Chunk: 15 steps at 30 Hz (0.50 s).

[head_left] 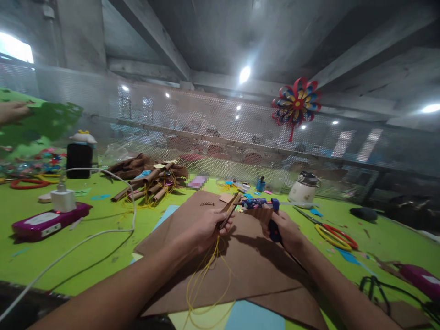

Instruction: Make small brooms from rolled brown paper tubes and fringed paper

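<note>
Mid-frame, you worked over brown sheets on the green worktop (pixel 103 238).
Your left hand (pixel 206 227) had its fingers clamped around a brown strip (pixel 229 210) trailing yellow string (pixel 206 275); your right hand (pixel 287 229) gripped a blue glue gun (pixel 264 205).

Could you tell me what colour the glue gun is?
Blue glue gun, seen in the head view.

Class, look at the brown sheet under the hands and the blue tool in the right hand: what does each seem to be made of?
The brown sheet looks like matte paper or thin card: flat, dull, with sharp straight edges. The blue tool in the right hand seems to be glossy moulded plastic, probably a glue gun; blur leaves that open.
</note>
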Tool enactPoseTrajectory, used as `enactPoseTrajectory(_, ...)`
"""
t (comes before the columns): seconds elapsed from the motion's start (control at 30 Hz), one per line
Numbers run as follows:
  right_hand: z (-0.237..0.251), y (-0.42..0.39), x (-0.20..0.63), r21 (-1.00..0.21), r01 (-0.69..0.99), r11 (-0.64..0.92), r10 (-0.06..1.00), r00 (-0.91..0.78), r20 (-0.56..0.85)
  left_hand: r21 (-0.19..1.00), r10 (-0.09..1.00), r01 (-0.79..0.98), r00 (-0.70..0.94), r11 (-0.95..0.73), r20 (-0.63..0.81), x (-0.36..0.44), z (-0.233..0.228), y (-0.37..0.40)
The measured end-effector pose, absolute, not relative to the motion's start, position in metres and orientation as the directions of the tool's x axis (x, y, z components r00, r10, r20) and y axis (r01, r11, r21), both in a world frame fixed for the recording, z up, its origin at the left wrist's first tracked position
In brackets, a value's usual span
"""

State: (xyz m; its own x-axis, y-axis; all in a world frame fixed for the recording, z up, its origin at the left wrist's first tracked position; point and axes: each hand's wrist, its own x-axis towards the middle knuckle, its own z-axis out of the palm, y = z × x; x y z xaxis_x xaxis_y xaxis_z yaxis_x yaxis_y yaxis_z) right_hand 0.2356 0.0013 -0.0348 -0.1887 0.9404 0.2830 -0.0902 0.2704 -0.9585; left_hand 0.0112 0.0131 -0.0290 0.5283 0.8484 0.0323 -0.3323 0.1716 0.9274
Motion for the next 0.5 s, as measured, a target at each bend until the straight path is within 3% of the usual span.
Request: enactPoseTrajectory(0.5, -0.0358, -0.0027, 0.2291, -0.963, -0.106, 0.246, 0.931, -0.251, 0.266, 0.935, 0.889, -0.342, 0.45, 0.09, 0.079, 0.013, -0.0241, 0.0084)
